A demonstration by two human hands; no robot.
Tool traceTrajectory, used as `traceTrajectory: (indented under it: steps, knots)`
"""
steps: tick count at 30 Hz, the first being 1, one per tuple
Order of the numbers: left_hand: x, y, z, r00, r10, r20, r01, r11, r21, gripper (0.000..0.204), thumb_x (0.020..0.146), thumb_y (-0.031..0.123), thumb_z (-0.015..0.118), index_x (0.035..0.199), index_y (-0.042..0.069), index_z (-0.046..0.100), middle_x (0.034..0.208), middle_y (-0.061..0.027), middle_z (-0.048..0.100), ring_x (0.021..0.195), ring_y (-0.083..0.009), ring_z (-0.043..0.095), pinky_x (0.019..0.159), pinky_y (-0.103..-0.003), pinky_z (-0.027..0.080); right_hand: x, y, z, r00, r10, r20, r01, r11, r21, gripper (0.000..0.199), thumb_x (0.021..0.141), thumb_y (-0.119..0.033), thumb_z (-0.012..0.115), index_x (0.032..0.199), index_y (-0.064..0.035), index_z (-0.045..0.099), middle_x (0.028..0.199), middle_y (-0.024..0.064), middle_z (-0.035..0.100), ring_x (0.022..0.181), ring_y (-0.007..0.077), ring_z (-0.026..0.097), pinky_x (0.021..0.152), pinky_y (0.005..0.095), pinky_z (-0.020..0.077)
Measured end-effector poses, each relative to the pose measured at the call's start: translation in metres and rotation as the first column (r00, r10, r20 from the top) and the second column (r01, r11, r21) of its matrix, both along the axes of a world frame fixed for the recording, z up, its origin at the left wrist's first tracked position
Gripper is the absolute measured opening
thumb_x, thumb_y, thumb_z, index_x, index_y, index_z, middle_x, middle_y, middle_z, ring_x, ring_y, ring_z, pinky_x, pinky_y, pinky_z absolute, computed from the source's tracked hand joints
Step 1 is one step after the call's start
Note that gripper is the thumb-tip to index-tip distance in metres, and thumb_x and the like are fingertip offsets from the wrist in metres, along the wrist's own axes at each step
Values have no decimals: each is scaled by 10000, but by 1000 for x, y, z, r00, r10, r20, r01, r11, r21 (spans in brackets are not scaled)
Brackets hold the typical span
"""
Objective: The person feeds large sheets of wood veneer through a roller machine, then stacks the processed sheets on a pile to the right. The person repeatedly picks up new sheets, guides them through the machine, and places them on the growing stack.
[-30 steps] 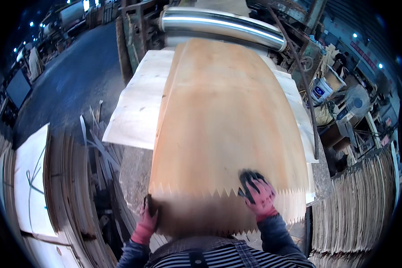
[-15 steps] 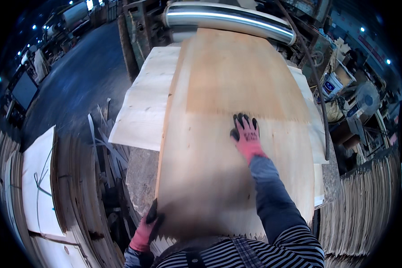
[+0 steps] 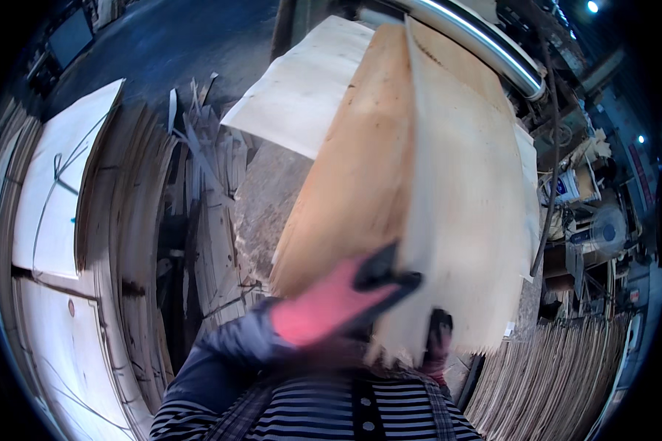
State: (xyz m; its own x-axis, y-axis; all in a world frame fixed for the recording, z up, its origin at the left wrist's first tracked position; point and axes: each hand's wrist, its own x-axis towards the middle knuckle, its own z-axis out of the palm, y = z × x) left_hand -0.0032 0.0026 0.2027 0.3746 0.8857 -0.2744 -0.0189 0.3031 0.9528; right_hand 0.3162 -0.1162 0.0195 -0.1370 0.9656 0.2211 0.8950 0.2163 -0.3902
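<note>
A large pale wood veneer sheet (image 3: 471,198) stands partly lifted, its left edge raised off the tan-brown sheet (image 3: 346,162) under it. My left hand (image 3: 338,294), in a pink glove with black fingers, reaches across and is closed on that raised edge; motion blurs it. At the sheet's ragged near edge, close to my body, my right hand (image 3: 438,338) grips the veneer, its thumb side partly hidden. Paler white sheets (image 3: 301,81) stick out from beneath on the far left.
A shiny metal roller (image 3: 485,44) lies beyond the sheets. Upright veneer stacks stand at right (image 3: 552,375) and left (image 3: 136,220), the left ones beside a strapped white bundle (image 3: 66,176). Wood strips (image 3: 210,213) lie left of the stone-like table (image 3: 268,206). A fan (image 3: 607,228) is at right.
The view has turned. My left hand has come up from the near left corner, raising the sheet's left edge rightward. My right hand has left the sheet's middle for its near edge.
</note>
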Motion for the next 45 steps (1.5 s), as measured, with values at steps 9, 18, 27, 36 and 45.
traceTrajectory:
  steps: [9, 18, 27, 36, 45]
  knots:
    - [-45, -8, -155, 727, 523, -445, -18, 662, 749, 443, 837, 162, 450, 1229, -25, 362, 1177, -216, 441, 1066, -320, 445, 926, -338, 339, 13, -10, 95, 935, -141, 326, -1, 916, 400, 426, 717, -388, 568, 971, -45, 568, 1039, 171, 520, 985, 382, 494, 847, 484, 388]
    - [-47, 18, -191, 703, 415, -578, -112, 867, 486, 536, 767, 159, 583, 1235, 17, 363, 1063, -205, 516, 970, -302, 513, 859, -367, 399, -11, 143, 104, 956, -76, 284, -10, 957, 291, 500, 527, -255, 697, 1001, -137, 590, 995, 107, 540, 921, 299, 521, 842, 430, 410]
    - [-59, 34, -196, 940, 276, -198, -254, 959, 129, 481, 802, 42, 541, 1239, -26, 351, 1144, -113, 499, 1029, -149, 483, 867, -262, 393, 20, 319, 79, 975, -163, 150, 109, 943, 315, 415, 740, -324, 572, 1121, -169, 518, 1138, 64, 499, 1076, 249, 449, 911, 380, 350]
    - [-67, 35, -223, 901, 350, -256, -296, 928, 226, 377, 810, 59, 541, 1171, -4, 453, 1017, -70, 569, 910, -113, 529, 797, -234, 422, -32, 305, 49, 962, -6, 273, -59, 972, 229, 615, 747, -373, 562, 1251, -80, 367, 1302, 159, 315, 1224, 320, 262, 1036, 472, 121]
    - [-43, 50, -104, 965, 124, 229, -99, 988, -120, 347, 827, 143, 521, 1120, -38, 478, 988, -77, 575, 896, -139, 545, 765, -251, 435, -19, 32, 12, 938, 205, 279, -145, 964, -222, 709, 610, -417, 662, 1193, -91, 425, 1207, 217, 371, 1128, 417, 334, 968, 531, 218]
